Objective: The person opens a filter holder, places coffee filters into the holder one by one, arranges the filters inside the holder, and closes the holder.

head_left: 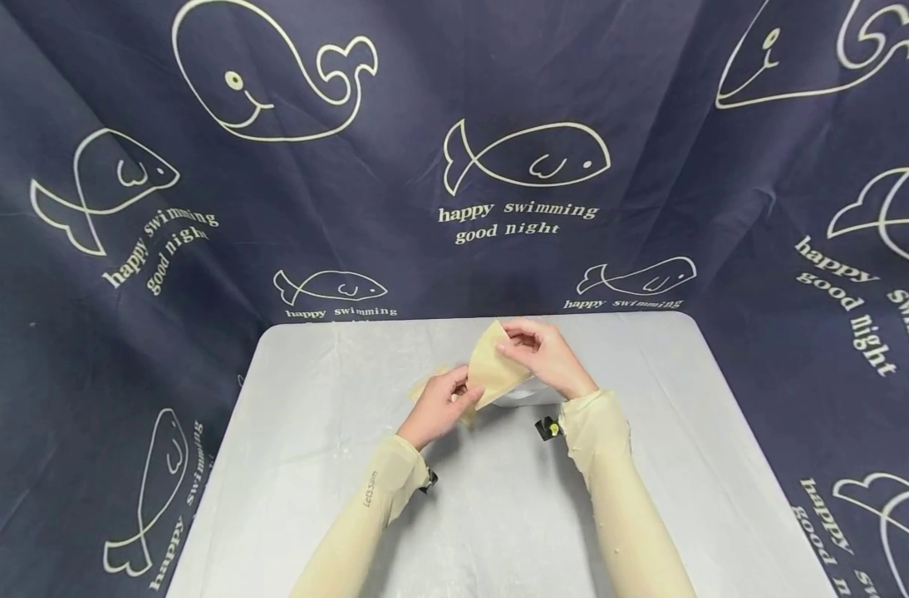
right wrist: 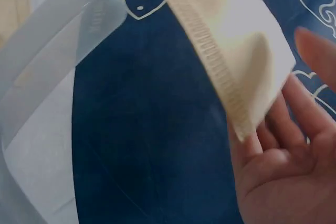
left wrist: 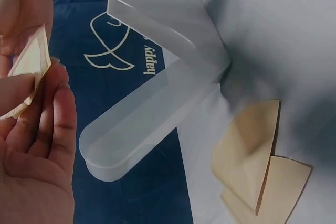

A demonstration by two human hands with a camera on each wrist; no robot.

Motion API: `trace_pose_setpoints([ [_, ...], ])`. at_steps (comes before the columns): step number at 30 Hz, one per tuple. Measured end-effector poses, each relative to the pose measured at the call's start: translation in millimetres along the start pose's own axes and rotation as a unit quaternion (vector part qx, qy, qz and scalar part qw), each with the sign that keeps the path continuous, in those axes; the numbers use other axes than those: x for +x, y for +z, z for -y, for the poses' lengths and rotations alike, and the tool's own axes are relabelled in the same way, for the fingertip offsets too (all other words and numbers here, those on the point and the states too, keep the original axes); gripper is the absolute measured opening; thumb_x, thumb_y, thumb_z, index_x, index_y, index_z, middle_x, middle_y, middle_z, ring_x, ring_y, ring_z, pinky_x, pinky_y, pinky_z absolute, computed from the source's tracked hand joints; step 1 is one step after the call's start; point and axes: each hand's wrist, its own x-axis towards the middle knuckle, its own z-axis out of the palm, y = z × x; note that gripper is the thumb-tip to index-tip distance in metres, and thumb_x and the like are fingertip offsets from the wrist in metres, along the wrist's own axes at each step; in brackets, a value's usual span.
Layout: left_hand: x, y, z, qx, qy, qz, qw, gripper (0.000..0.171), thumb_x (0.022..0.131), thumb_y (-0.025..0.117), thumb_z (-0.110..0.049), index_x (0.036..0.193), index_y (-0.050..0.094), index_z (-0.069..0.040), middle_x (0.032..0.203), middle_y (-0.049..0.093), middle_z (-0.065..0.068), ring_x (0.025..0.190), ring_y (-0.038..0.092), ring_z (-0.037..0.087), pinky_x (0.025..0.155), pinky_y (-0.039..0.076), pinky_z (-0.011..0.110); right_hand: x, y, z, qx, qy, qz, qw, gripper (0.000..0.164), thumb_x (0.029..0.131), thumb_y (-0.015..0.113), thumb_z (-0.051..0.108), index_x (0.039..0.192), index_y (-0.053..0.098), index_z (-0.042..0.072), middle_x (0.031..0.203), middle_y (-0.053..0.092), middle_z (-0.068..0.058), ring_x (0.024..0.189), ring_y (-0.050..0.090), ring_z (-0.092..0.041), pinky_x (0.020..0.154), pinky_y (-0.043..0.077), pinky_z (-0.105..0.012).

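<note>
Head view, paper filter (head_left: pixel 490 365): We see the tan, fan-shaped sheet held up over the far half of a pale grey counter (head_left: pixel 492 507).
Left hand (head_left: pixel 441 405): It pinches the filter's lower left edge between thumb and fingers.
Right hand (head_left: pixel 547 353): It meets the filter's upper right edge, thumb in front of the paper, fingers bent.
Translucent container (head_left: pixel 529 392): We find it on the counter, partly hidden behind the filter and the right hand.
Other filters (head_left: pixel 427 384): They lie just beyond the left hand, which partly covers them.
Sleeves (head_left: pixel 596 432): Cream cloth covers both forearms, with a small black device (head_left: pixel 547 428) at each wrist.
Backdrop (head_left: pixel 454 274): Navy cloth printed with whales, fish and the words "happy swimming good night" hangs behind the counter and along both sides.
Left wrist view, grip: We see the left thumb pressed over the filter and the fingers beneath it, the right hand close by on its other side.
Container walls: Clear plastic spreads in a V beside the hands.
Spare paper: Two filters lie overlapping on the counter, near the container.
Right wrist view, seam (right wrist: pixel 210 56): A crimped band runs along the filter's edge.
Right fingers: They lie behind the paper while the thumb appears apart from it; we cannot tell whether this hand pinches the filter or merely touches it.
Upper left corner: We make out blurred tan paper past the container.
</note>
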Motion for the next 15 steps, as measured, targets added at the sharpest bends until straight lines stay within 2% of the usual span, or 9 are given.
trace_pose_setpoints([
  [2, -0.8, 0.7, 0.2, 0.0, 0.0, 0.005, 1.0, 0.015, 0.102, 0.066, -0.021, 0.111, 0.07, -0.009, 0.091, 0.076, 0.003, 0.081, 0.066, 0.008, 0.073, 0.055, 0.023, -2.4, 0.7, -0.9, -0.023, 0.017, 0.017, 0.999, 0.023, 0.093, 0.077, 0.006, 0.114, 0.074, -0.002, 0.103, 0.074, -0.014, 0.08, 0.067, -0.006, 0.071, 0.055, -0.018],
  [4, -1.8, 1.9, 0.8, -0.01, -0.003, 0.003, 0.9999, 0.015, 0.101, 0.068, -0.02, 0.11, 0.07, -0.008, 0.092, 0.076, 0.004, 0.082, 0.066, 0.008, 0.074, 0.055, 0.023, -4.7, 1.4, -1.9, -0.03, 0.028, 0.005, 0.999, 0.019, 0.092, 0.078, 0.007, 0.108, 0.075, -0.003, 0.098, 0.075, -0.01, 0.076, 0.066, -0.005, 0.067, 0.053, -0.018],
  [7, -2.0, 3.9, 2.7, -0.039, -0.008, -0.018, 0.999, 0.015, 0.099, 0.072, -0.018, 0.108, 0.07, -0.007, 0.093, 0.076, 0.007, 0.083, 0.067, 0.008, 0.077, 0.057, 0.024, -6.6, 1.6, -2.5, -0.012, 0.034, -0.044, 0.998, 0.02, 0.092, 0.078, 0.006, 0.107, 0.074, -0.006, 0.093, 0.076, -0.004, 0.075, 0.066, -0.003, 0.066, 0.053, -0.017],
  [11, -0.7, 4.2, 3.2, -0.084, -0.02, -0.051, 0.9949, 0.018, 0.095, 0.076, -0.017, 0.108, 0.071, -0.006, 0.098, 0.076, 0.009, 0.086, 0.069, 0.005, 0.082, 0.059, 0.025, -5.9, 1.7, -0.8, 0.04, 0.011, -0.124, 0.991, 0.02, 0.091, 0.077, 0.0, 0.106, 0.071, -0.012, 0.084, 0.072, 0.004, 0.073, 0.063, -0.002, 0.064, 0.051, -0.015],
  [15, 2.7, 2.2, 2.4, -0.134, -0.037, -0.069, 0.9878, 0.019, 0.095, 0.077, -0.014, 0.11, 0.072, -0.004, 0.101, 0.077, 0.012, 0.086, 0.071, 0.006, 0.08, 0.06, 0.023, -2.4, 5.2, -1.2, 0.081, -0.015, -0.168, 0.982, 0.019, 0.09, 0.077, -0.004, 0.103, 0.068, -0.016, 0.076, 0.067, 0.008, 0.068, 0.057, -0.003, 0.06, 0.047, -0.014],
])
